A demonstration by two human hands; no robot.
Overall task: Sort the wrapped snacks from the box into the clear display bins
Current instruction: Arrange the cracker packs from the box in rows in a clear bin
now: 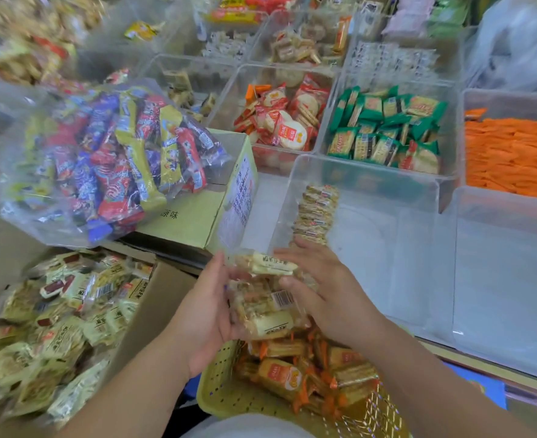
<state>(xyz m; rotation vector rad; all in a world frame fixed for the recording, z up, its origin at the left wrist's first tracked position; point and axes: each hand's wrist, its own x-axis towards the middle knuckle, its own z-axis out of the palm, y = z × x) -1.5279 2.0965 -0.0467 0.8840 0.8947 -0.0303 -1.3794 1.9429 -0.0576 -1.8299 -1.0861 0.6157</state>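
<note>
A stack of pale yellow wrapped snacks (267, 298) is squeezed between my two hands at the frame's centre. My left hand (208, 308) cups its left side with curled fingers. My right hand (327, 292) presses its right side, fingers spread over the top. Just beyond them stands a clear display bin (384, 216) holding one row of the same snacks (316, 213) along its left wall. The open cardboard box (153, 314) at the lower left is full of the same pale wrapped snacks (55, 327).
A yellow perforated basket (229, 387) with orange-wrapped crackers sits under my hands. A clear bag of colourful bars (112, 159) lies on a green carton (197, 213). Bins behind hold red packs (283, 121), green packs (387, 128) and orange sticks (513, 153).
</note>
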